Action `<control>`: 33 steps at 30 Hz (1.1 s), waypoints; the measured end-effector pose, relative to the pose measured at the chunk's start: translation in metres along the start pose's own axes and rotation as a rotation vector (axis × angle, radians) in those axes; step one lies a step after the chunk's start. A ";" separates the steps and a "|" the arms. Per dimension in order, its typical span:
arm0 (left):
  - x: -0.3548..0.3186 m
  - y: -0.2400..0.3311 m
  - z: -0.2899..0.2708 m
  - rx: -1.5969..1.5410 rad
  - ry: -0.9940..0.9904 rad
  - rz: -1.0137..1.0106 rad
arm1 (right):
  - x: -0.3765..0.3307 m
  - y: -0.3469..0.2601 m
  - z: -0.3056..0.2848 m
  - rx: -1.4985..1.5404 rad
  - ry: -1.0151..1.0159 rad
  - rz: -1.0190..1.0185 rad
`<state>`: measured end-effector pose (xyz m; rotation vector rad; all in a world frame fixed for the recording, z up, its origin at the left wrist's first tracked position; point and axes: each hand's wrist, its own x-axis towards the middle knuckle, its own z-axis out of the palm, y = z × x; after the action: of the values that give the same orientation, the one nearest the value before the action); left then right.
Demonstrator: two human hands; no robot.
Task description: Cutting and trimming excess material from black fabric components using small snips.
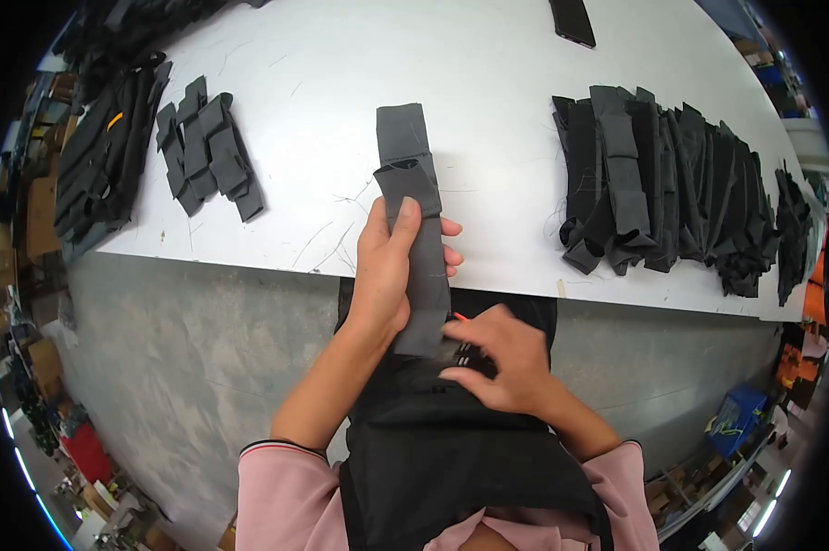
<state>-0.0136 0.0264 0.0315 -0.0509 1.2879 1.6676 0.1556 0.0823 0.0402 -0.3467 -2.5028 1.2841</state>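
Note:
My left hand is closed around a dark grey fabric strip, its thumb pressing on a folded flap near the top. The strip stands roughly upright in the view, its upper end over the table and its lower end over my lap. Beside that lower end, my right hand is blurred by motion, thumb and fingers curled toward each other. Between them shows a small dark object with light glints and an orange bit near it; its kind is too smeared to make out.
On the white table, a small group of grey strips and a dark fabric pile lie left. Many similar strips lie in a row at right. A black phone rests at the far edge. Loose threads are scattered about.

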 end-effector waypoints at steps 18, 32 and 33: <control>-0.002 -0.001 0.005 0.018 -0.011 0.045 | 0.018 0.004 -0.012 -0.471 0.178 -0.069; -0.001 -0.005 0.000 0.041 -0.003 0.048 | 0.011 0.006 -0.009 -0.003 0.230 0.207; -0.001 -0.004 0.001 0.041 -0.005 0.048 | 0.011 0.005 -0.008 -0.188 0.225 0.110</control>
<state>-0.0094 0.0262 0.0293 0.0087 1.3277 1.6802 0.1493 0.0951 0.0424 -0.6439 -2.4427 0.9867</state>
